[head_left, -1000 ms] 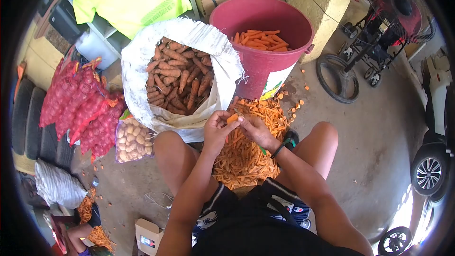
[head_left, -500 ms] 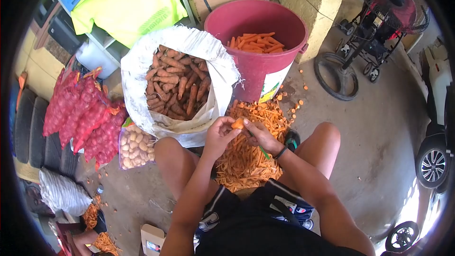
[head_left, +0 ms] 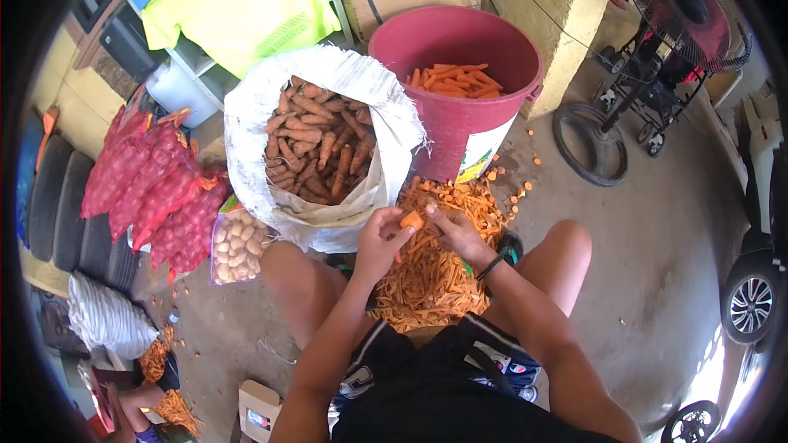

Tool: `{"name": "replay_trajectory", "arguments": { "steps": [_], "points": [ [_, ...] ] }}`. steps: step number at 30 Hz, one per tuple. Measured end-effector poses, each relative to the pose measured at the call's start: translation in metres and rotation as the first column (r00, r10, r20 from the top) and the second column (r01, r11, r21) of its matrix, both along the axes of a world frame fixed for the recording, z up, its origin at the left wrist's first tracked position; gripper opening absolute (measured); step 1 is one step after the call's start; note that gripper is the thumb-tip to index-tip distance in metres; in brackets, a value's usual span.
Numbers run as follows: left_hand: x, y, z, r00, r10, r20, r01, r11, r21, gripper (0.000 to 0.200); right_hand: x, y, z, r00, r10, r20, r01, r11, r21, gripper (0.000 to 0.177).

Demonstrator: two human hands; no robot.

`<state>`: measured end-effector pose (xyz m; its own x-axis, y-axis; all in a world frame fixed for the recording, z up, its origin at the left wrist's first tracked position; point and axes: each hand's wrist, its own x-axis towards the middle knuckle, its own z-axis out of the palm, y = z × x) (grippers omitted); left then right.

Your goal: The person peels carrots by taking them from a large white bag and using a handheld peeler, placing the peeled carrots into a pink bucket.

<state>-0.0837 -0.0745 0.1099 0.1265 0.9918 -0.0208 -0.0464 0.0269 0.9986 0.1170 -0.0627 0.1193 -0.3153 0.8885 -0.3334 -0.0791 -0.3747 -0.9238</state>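
My left hand (head_left: pixel 381 239) pinches a peeled carrot (head_left: pixel 412 221), its bright orange end showing between thumb and fingers. Just to the right, my right hand (head_left: pixel 456 235) is closed around a tool, of which only a bit of green handle (head_left: pixel 468 267) shows below the palm; its blade is hidden. The right thumb is a little apart from the carrot. Below both hands lies a heap of carrot peelings (head_left: pixel 431 291) between my legs. Ahead stand a white sack (head_left: pixel 246 127) of unpeeled carrots (head_left: pixel 320 139) and a maroon bin (head_left: pixel 439 127) holding peeled carrots (head_left: pixel 455 80).
Net bags of red onions (head_left: pixel 148 180) and a bag of potatoes (head_left: pixel 238 244) stand at left. Carrot scraps (head_left: pixel 517 193) dot the floor by the bin. A fan base (head_left: pixel 589 143) stands at right. Another person's leg (head_left: pixel 135 410) shows at lower left.
My right hand has moved slightly away from the carrot, widening the gap between the hands. Less of the green handle shows. The whole view has shifted a little.
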Motion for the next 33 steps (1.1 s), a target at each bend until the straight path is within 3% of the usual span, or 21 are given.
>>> {"name": "replay_trajectory", "arguments": {
  "steps": [2,6,7,8,9,11,12,13,15,16,18,20,21,23,24,26,27,30,31,32,33],
  "points": [
    [-0.012,-0.005,-0.004,0.991,-0.026,0.128,0.065,0.949,-0.309,0.035,0.006,0.005,0.001,0.992,-0.018,0.125,0.006,0.995,0.096,0.054],
    [-0.042,-0.019,-0.022,0.942,-0.16,0.295,0.328,0.628,-0.706,0.034,0.03,0.005,0.007,0.834,-0.007,0.552,-0.17,0.948,0.268,0.065],
    [-0.037,-0.017,-0.006,0.943,-0.227,0.242,0.332,0.652,-0.682,0.033,0.036,0.006,0.009,0.736,-0.008,0.677,-0.26,0.92,0.293,0.072],
    [-0.038,-0.004,0.012,0.938,-0.297,0.176,0.337,0.672,-0.659,0.033,0.046,0.009,-0.031,0.75,-0.113,0.652,-0.269,0.847,0.457,0.077],
    [-0.039,0.016,0.035,0.924,-0.369,0.101,0.345,0.686,-0.64,0.032,0.047,0.01,-0.028,0.721,-0.052,0.691,-0.324,0.856,0.402,0.078],
    [-0.034,0.077,0.071,0.935,-0.299,-0.189,0.246,0.934,-0.258,0.028,0.047,0.01,-0.017,0.647,0.075,0.759,-0.42,0.866,0.272,0.08],
    [-0.021,0.083,0.122,0.978,-0.205,0.022,0.205,0.955,-0.215,0.028,0.045,0.011,-0.022,0.652,0.033,0.758,-0.406,0.859,0.312,0.079],
    [-0.008,0.082,0.175,0.965,-0.106,0.242,0.151,0.972,-0.178,0.029,0.047,0.014,-0.018,0.743,-0.014,0.669,-0.306,0.882,0.358,0.074],
    [-0.002,0.087,0.197,0.985,-0.141,0.096,0.142,0.99,0.0,0.029,0.049,0.02,-0.006,0.878,-0.108,0.466,-0.106,0.906,0.41,0.064],
    [-0.002,0.087,0.199,0.99,-0.141,0.015,0.139,0.986,0.087,0.03,0.048,0.022,-0.004,0.924,-0.156,0.349,-0.003,0.91,0.415,0.06],
    [0.004,0.079,0.181,0.995,-0.05,0.087,0.04,0.993,0.114,0.028,0.049,0.027,-0.006,0.988,-0.152,0.008,0.141,0.936,0.322,0.053],
    [0.008,0.073,0.151,0.969,-0.01,0.247,-0.017,0.994,0.109,0.023,0.041,0.023,0.004,0.933,-0.156,-0.325,0.219,0.961,0.167,0.044],
    [0.009,0.07,0.13,0.907,-0.036,0.42,-0.015,0.993,0.116,0.022,0.032,0.015,0.014,0.909,-0.135,-0.395,0.188,0.977,0.099,0.045],
    [0.016,0.064,0.102,0.849,0.051,0.526,-0.062,0.998,0.003,0.022,0.015,0.001,0.028,0.845,-0.104,-0.524,0.101,0.994,-0.035,0.046],
    [0.017,0.06,0.091,0.832,0.05,0.552,-0.052,0.999,-0.013,0.022,0.012,-0.003,0.029,0.854,-0.094,-0.511,0.058,0.995,-0.086,0.04],
    [0.019,0.055,0.073,0.795,0.053,0.605,-0.036,0.999,-0.04,0.022,0.013,0.001,0.006,0.963,-0.064,-0.262,0.078,0.996,0.043,0.033],
    [0.014,0.056,0.064,0.872,0.058,0.486,-0.002,0.993,-0.116,0.022,0.014,0.003,-0.005,0.99,-0.058,-0.13,0.072,0.991,0.111,0.03],
    [-0.028,0.073,0.028,0.998,0.013,0.054,0.007,0.935,-0.356,0.024,0.023,0.011,-0.012,0.997,-0.022,0.077,0.016,0.997,0.075,0.017],
    [-0.042,0.084,0.005,0.995,0.083,-0.056,-0.096,0.951,-0.294,0.027,0.026,0.015,-0.014,0.987,0.002,0.159,-0.014,0.997,0.075,0.015],
    [-0.056,0.098,-0.017,0.975,0.156,-0.155,-0.188,0.958,-0.217,0.029,0.026,0.018,-0.038,0.963,-0.097,0.25,0.038,0.972,0.231,0.018],
    [-0.076,0.119,-0.041,0.886,0.24,-0.398,-0.267,0.963,-0.015,0.031,0.027,0.02,-0.037,0.927,-0.098,0.362,-0.012,0.957,0.29,0.019]
  ]
}}
